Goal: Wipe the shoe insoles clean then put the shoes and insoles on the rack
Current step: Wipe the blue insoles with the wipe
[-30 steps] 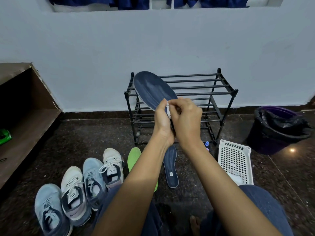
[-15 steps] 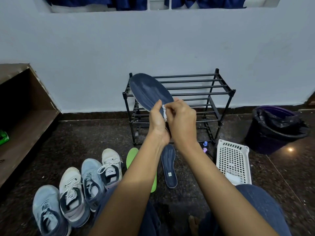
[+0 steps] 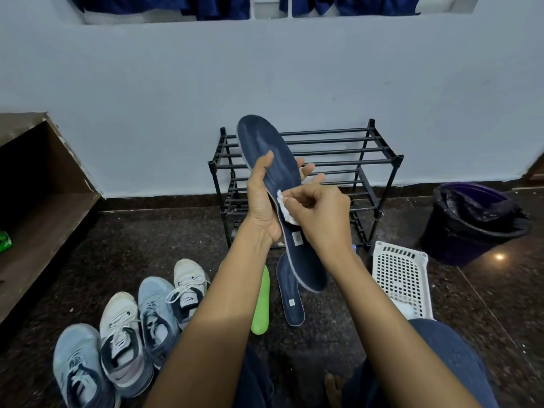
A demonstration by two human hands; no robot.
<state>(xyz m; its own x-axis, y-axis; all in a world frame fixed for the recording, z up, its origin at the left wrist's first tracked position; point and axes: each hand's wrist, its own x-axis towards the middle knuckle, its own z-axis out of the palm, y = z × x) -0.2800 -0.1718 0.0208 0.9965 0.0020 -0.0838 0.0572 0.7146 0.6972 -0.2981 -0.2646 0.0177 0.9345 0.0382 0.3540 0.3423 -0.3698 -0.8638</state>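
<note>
Navy insole (image 3: 272, 160) stands tilted before the black rack (image 3: 338, 141), clasped along its edge by the left grip (image 3: 262, 206). The right grip (image 3: 321, 220) pinches a white wipe (image 3: 287, 209) against its middle. Four shoes (image 3: 125, 334) sit on the floor.

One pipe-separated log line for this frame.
phase: wiping | left hand: holds dark blue insole | right hand: presses white wipe on it | four sneakers: on floor

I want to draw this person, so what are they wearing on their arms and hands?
Nothing much! The left hand and right hand are bare: no gloves, and no rings, watch or bracelet that I can see. The left forearm and right forearm are bare too, with no sleeves in view. Dark blue trousers cover the knees.
</note>
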